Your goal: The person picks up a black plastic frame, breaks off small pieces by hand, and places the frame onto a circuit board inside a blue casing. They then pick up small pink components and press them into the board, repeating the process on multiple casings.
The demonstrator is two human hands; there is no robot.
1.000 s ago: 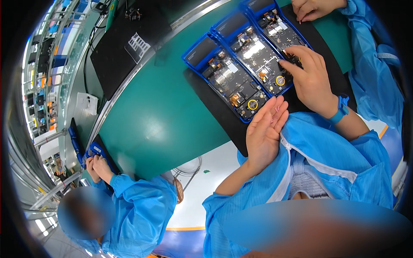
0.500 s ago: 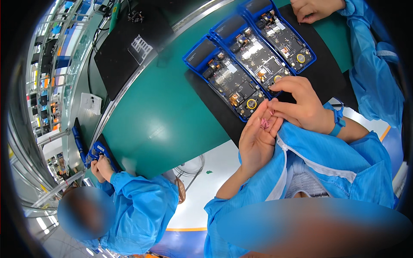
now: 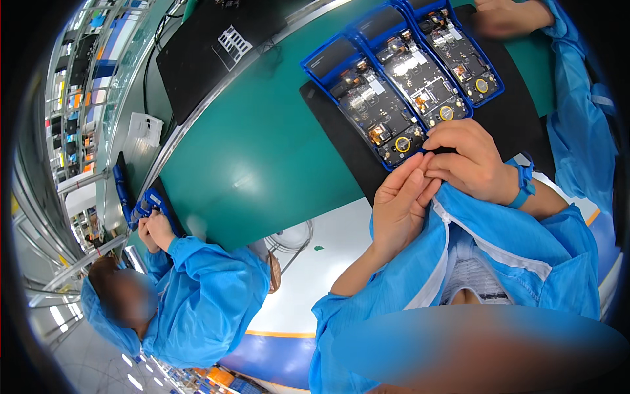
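My left hand (image 3: 399, 211) is closed, its thumb bent over the fingers. The small pink pieces that lay in its palm a moment ago are now hidden. Against its fingertips, my right hand (image 3: 471, 164) is pinched; whatever it holds between the fingers cannot be made out. Just beyond both hands three blue device housings lie side by side, each with an exposed circuit board: a left board (image 3: 367, 108), a middle board (image 3: 412, 79) and a right board (image 3: 454, 52). Near the lower end of each sits a round coin cell ringed in yellow, such as the left coin cell (image 3: 402, 144).
A black mat (image 3: 328, 125) underlies the housings on the green tabletop (image 3: 249, 164). At the upper right is a co-worker's hand (image 3: 508, 18). Another person in blue (image 3: 203, 295) handles a blue device (image 3: 154, 200) at the left. A white slotted plate (image 3: 233, 47) rests on a black surface.
My left hand has closed from an open palm, covering the pink pieces. My right hand's fingertips have come together with the left's. The whole view has shifted slightly.
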